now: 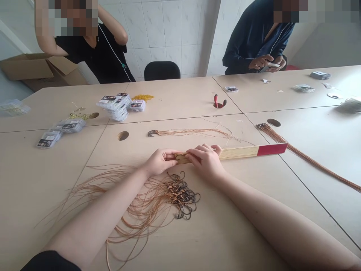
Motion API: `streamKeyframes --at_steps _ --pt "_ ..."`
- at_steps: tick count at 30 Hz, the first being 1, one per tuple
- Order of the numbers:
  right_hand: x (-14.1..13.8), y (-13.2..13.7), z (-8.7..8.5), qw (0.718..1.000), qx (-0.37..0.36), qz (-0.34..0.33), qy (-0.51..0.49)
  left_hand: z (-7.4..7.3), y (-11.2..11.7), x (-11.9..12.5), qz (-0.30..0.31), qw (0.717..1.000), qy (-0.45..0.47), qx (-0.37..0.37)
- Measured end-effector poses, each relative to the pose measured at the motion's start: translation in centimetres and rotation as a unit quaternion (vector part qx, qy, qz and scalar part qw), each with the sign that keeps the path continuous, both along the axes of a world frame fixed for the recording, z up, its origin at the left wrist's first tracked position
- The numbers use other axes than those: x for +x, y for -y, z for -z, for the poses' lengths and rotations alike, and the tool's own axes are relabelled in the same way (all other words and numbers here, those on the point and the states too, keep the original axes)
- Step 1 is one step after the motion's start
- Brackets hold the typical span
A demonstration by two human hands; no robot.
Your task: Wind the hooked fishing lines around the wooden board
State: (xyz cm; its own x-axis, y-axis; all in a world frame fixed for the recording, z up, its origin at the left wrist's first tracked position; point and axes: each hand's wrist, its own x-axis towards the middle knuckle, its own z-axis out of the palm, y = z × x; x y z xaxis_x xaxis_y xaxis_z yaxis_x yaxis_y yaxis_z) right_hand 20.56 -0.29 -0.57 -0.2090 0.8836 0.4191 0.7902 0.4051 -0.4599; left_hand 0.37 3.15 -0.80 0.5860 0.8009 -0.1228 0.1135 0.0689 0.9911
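Note:
A long flat tan board (pixel 239 151) with fine lines along it and a red right end lies across the table in front of me. My left hand (pixel 158 162) pinches its left tip between thumb and fingers. Just right of that, my right hand (pixel 207 162) grips the same board, its thumb on the near side. Whether a thin line is also held between the fingers, I cannot tell. A heap of dark fish hooks (pixel 184 197) lies below my hands. Brown leader lines (pixel 141 210) trail from the hooks to the left, partly beneath my left forearm.
Beyond the board lies a bundle of hooked lines (pixel 191 132); another bundle (pixel 299 150) runs off right. Clear plastic boxes (pixel 117 105) are stacked farther back. Red-handled pliers (pixel 219 102) stand in a table hole. Two people are across the table, one holding a small item (pixel 273 65).

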Motion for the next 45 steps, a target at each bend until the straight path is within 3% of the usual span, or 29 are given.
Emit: streamKeyframes --at_steps 4,7,13,18,30,36,41,45 --pt "0.0 0.2 0.0 0.999 0.024 0.006 0.021 0.0 0.3 0.1 0.003 0.999 0.002 0.038" --pt "0.1 0.3 -0.1 0.996 0.071 -0.001 0.057 -0.1 0.6 0.0 0.001 0.993 -0.015 0.12" --pt "0.7 0.4 0.0 0.983 0.154 -0.028 0.093 -0.6 1.0 -0.6 0.007 0.937 -0.085 0.339" --pt "0.8 0.4 0.0 0.98 0.171 -0.033 0.098 -0.7 1.1 -0.7 0.02 0.903 -0.087 0.42" --pt "0.4 0.3 0.2 0.992 0.124 -0.014 0.014 -0.7 0.9 -0.5 0.042 0.904 -0.038 0.424" --pt "0.4 0.3 0.2 0.992 0.128 -0.013 0.006 -0.7 1.1 -0.2 0.02 0.906 -0.013 0.423" --pt "0.3 0.4 0.1 0.992 0.129 -0.005 0.01 -0.6 1.3 0.0 0.011 0.926 -0.007 0.376" --pt "0.3 0.4 -0.3 0.996 0.093 -0.008 0.011 -0.4 1.7 0.3 -0.033 0.961 -0.016 0.274"
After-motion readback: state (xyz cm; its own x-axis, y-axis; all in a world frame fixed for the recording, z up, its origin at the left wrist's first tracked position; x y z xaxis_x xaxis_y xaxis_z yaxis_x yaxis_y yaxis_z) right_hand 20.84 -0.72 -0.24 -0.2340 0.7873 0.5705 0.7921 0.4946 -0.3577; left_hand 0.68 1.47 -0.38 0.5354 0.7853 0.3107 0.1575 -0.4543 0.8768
